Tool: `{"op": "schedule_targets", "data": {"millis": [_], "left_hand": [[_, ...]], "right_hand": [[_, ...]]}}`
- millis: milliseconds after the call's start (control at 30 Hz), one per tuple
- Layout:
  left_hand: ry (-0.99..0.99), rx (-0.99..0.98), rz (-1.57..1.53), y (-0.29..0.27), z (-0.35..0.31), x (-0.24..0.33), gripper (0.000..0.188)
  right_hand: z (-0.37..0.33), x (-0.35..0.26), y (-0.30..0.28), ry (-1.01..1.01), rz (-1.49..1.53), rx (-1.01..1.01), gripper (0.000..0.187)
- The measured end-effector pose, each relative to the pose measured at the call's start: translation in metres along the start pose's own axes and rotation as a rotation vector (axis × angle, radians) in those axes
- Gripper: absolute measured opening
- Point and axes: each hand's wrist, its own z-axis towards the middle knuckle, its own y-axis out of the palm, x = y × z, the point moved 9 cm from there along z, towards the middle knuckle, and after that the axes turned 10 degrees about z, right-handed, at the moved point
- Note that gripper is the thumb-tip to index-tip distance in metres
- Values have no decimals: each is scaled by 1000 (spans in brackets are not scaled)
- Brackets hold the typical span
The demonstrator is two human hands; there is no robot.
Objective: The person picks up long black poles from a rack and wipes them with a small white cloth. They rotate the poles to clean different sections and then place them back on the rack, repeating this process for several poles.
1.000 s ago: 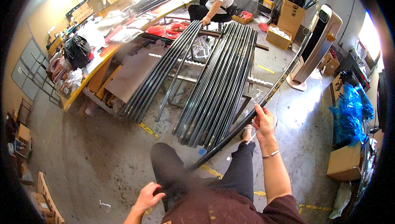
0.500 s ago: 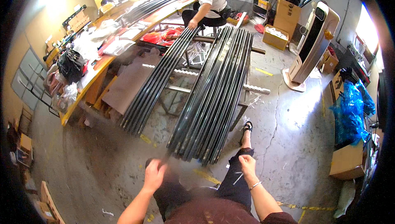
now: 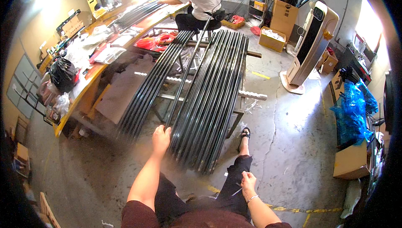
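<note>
My left hand (image 3: pixel 161 141) is closed on the near end of a long black tube (image 3: pixel 182 86). This tube slants across the gap between two groups of similar tubes, and its far end rises higher than theirs. The narrower group (image 3: pixel 153 79) lies on the left; the wider group (image 3: pixel 212 98) lies on the right, close beside my left hand. Above my right thigh, my right hand (image 3: pixel 248 182) is closed with a thin, pale, stick-like piece (image 3: pixel 237 192) poking out below the fingers. What exactly that piece is, I cannot make out.
Metal rack bars (image 3: pixel 254 95) carry the tubes. A co-worker (image 3: pixel 202 2) sits at the far end, by a long workbench (image 3: pixel 95 79) on the left loaded with bags and rods. A tall heater-like appliance (image 3: pixel 310 46), a cardboard box (image 3: pixel 352 161) and blue plastic wrapping (image 3: pixel 354 110) stand right.
My left hand has moved forward and now grips a single tube lying between the groups. The co-worker's hand has left the left-hand tubes and reaches over the bench. My right hand stays low.
</note>
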Motion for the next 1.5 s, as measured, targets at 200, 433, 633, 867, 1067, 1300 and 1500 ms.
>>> {"op": "schedule_targets", "data": {"millis": [200, 433, 633, 867, 1067, 1300, 1500], "left_hand": [[-58, -100, 45, 26, 11, 4, 33], [-29, -94, 93, 41, 9, 1, 32], [-66, -105, 91, 45, 4, 1, 36], [52, -106, 82, 59, -1, 0, 31], [65, -124, 73, 48, 2, -4, 35], [-93, 95, 432, -6, 13, -73, 45], [-224, -6, 620, -14, 13, -130, 49]], "right_hand": [[-4, -37, 20, -25, -608, -92, 10], [-1, -31, 17, -143, -709, -35, 11], [2, 28, -11, 84, -138, 67, 11], [-2, 5, -7, 94, -247, 71, 14], [0, -10, 0, -204, -595, 24, 8], [13, 96, -46, -287, -1255, -130, 19], [8, 111, -60, -483, -1245, -73, 20]]}}
